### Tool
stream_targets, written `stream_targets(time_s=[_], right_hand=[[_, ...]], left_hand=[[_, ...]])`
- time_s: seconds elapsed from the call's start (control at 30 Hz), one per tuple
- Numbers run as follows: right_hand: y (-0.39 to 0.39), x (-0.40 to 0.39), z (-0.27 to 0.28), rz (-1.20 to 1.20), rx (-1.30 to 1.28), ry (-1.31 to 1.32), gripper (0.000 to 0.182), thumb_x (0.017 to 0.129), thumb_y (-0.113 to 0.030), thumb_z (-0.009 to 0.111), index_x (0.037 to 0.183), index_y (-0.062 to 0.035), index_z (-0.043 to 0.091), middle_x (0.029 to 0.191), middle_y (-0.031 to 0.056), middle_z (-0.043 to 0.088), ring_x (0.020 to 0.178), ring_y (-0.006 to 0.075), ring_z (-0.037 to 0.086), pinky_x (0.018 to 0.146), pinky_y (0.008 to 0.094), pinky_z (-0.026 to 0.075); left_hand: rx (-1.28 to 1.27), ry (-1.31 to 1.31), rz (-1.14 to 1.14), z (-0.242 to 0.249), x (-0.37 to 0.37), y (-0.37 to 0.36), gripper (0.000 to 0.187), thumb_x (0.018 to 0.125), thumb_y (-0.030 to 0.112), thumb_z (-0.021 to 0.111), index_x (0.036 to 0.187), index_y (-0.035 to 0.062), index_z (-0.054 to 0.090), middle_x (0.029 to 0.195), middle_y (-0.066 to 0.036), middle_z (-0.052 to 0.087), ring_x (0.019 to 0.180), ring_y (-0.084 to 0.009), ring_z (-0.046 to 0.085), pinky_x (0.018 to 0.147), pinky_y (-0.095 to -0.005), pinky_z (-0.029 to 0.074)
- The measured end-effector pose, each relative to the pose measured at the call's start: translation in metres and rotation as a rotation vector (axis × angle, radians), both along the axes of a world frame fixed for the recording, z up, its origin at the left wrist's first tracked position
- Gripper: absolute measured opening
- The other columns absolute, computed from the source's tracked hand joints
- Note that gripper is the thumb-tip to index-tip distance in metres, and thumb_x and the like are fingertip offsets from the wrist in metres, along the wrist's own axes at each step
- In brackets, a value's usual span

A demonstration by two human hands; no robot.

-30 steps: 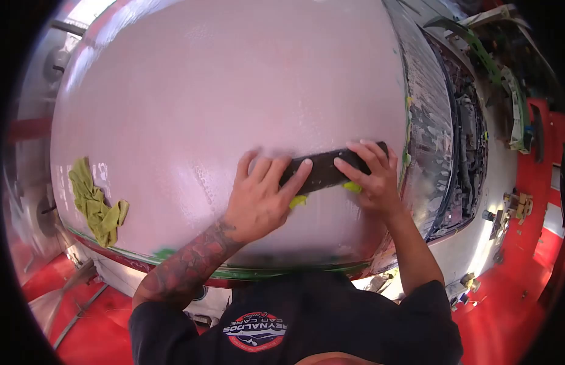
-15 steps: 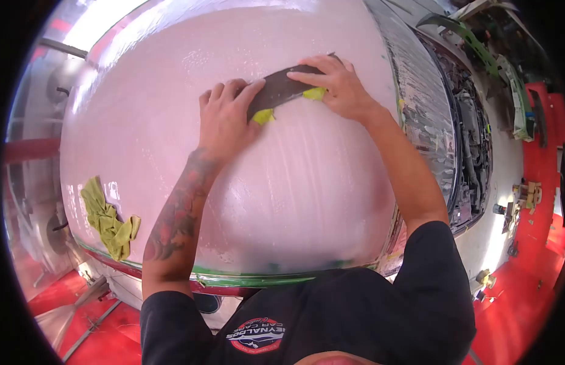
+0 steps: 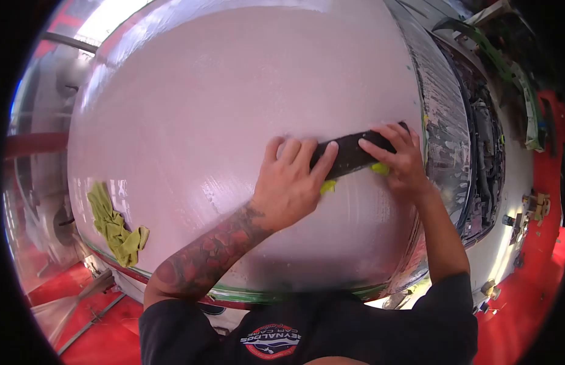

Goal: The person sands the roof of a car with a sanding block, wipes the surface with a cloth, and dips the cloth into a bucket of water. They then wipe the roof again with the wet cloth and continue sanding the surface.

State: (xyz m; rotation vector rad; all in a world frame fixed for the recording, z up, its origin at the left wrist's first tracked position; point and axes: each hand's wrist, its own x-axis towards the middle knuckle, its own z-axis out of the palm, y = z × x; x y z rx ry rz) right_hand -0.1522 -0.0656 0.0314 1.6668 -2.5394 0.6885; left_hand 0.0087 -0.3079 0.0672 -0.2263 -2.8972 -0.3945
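A long black block [image 3: 349, 153] with yellow-green bits at its lower edge lies on the wet, pinkish-grey car panel [image 3: 221, 103]. My left hand [image 3: 291, 179] grips the block's left end, thumb on top and fingers bent over its far side. At the right end, my right hand [image 3: 399, 155] holds the block with its fingers over the top, close to the panel's right edge. The undersides of the block and of both palms are hidden.
A crumpled olive-green cloth [image 3: 115, 228] lies on the panel's lower left. Plastic sheeting [image 3: 443, 134] covers the area right of the panel, beside an exposed engine bay [image 3: 486, 152]. Green tape [image 3: 246, 296] runs along the near edge. The floor [image 3: 519, 316] is red.
Both hands have moved right and nearer to the body with the black block between them. The camera view has shifted slightly. The cloth looks unchanged.
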Motion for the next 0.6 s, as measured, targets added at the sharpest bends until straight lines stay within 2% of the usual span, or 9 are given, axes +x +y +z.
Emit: stream_targets(time_s=[0.07,0.1,0.17,0.23,0.27,0.33,0.43,0.53,0.6], right_hand=[[-0.075,-0.087,-0.009,0.117,-0.092,0.003,0.069,0.076,0.006,0.061,0.135,-0.0282,0.07,0.142,0.0035,0.06,0.133,0.027,0.053,0.109,0.05,0.035],[-0.118,-0.12,-0.007,0.145,-0.064,0.009,0.062,0.082,0.008,0.059,0.136,-0.0207,0.07,0.143,0.0093,0.06,0.134,0.0298,0.053,0.114,0.0451,0.035],[-0.207,-0.18,-0.023,0.197,-0.159,-0.114,0.065,0.085,0.006,0.059,0.139,-0.0297,0.068,0.146,0.0072,0.059,0.136,0.0286,0.052,0.118,0.0464,0.034],[-0.267,-0.199,-0.014,0.165,-0.177,0.017,0.041,0.093,-0.019,0.067,0.133,-0.0257,0.072,0.138,0.0164,0.066,0.128,0.0376,0.06,0.111,0.0432,0.047],[-0.271,-0.198,-0.012,0.152,-0.181,-0.003,0.041,0.092,-0.019,0.067,0.133,-0.0255,0.072,0.138,0.0164,0.066,0.128,0.0374,0.06,0.111,0.0435,0.047],[-0.267,-0.187,-0.012,0.142,-0.17,-0.05,0.042,0.091,-0.017,0.068,0.132,-0.0253,0.072,0.139,0.0164,0.065,0.128,0.0369,0.06,0.11,0.0442,0.048],[-0.203,-0.126,-0.018,0.051,-0.085,0.016,0.072,0.083,0.004,0.057,0.14,-0.039,0.065,0.15,0.003,0.056,0.14,0.0261,0.048,0.116,0.0533,0.032],[-0.108,-0.025,-0.004,0.04,-0.085,0.017,0.066,0.082,0.001,0.06,0.136,-0.0347,0.068,0.146,0.0039,0.057,0.138,0.0255,0.049,0.111,0.0557,0.033],[-0.045,0.059,0.011,-0.015,-0.019,-0.001,0.061,0.08,-0.002,0.062,0.134,-0.0299,0.07,0.143,0.0032,0.058,0.136,0.0258,0.049,0.109,0.0594,0.031]], left_hand=[[-0.084,0.054,0.12,-0.002,-0.058,-0.052,0.065,0.076,0.013,0.074,0.14,0.0137,0.06,0.123,-0.01,0.061,0.112,-0.03,0.058,0.106,-0.0492,0.039],[-0.154,0.101,0.171,-0.007,-0.084,-0.085,0.063,0.077,0.013,0.071,0.14,0.014,0.061,0.124,-0.012,0.064,0.114,-0.0304,0.06,0.106,-0.049,0.04],[-0.217,0.018,0.334,-0.006,-0.13,-0.148,0.062,0.081,0.015,0.07,0.142,0.0169,0.062,0.13,-0.013,0.067,0.121,-0.0323,0.061,0.107,-0.0484,0.041],[-0.251,-0.006,0.39,-0.014,-0.16,-0.209,0.064,0.084,0.013,0.068,0.146,0.0205,0.059,0.139,-0.011,0.063,0.129,-0.0348,0.057,0.111,-0.0495,0.041],[-0.212,-0.019,0.403,-0.009,-0.163,-0.216,0.064,0.084,0.012,0.068,0.147,0.0235,0.058,0.141,-0.01,0.062,0.129,-0.0346,0.057,0.111,-0.0494,0.04],[-0.179,-0.025,0.382,-0.015,-0.151,-0.211,0.064,0.084,0.013,0.068,0.146,0.0243,0.059,0.142,-0.01,0.061,0.129,-0.0342,0.056,0.111,-0.049,0.04],[-0.096,0.004,0.362,-0.009,-0.093,-0.157,0.062,0.084,0.012,0.069,0.145,0.0234,0.06,0.141,-0.008,0.06,0.129,-0.0319,0.055,0.111,-0.0478,0.039],[0.024,0.056,0.255,0.001,-0.002,-0.076,0.067,0.078,0.009,0.073,0.143,0.0197,0.062,0.132,-0.008,0.061,0.12,-0.0303,0.055,0.108,-0.046,0.038],[0.064,-0.031,0.203,0.011,0.063,-0.022,0.072,0.073,0.01,0.074,0.143,0.0174,0.062,0.13,-0.009,0.059,0.115,-0.031,0.055,0.107,-0.0485,0.037]])
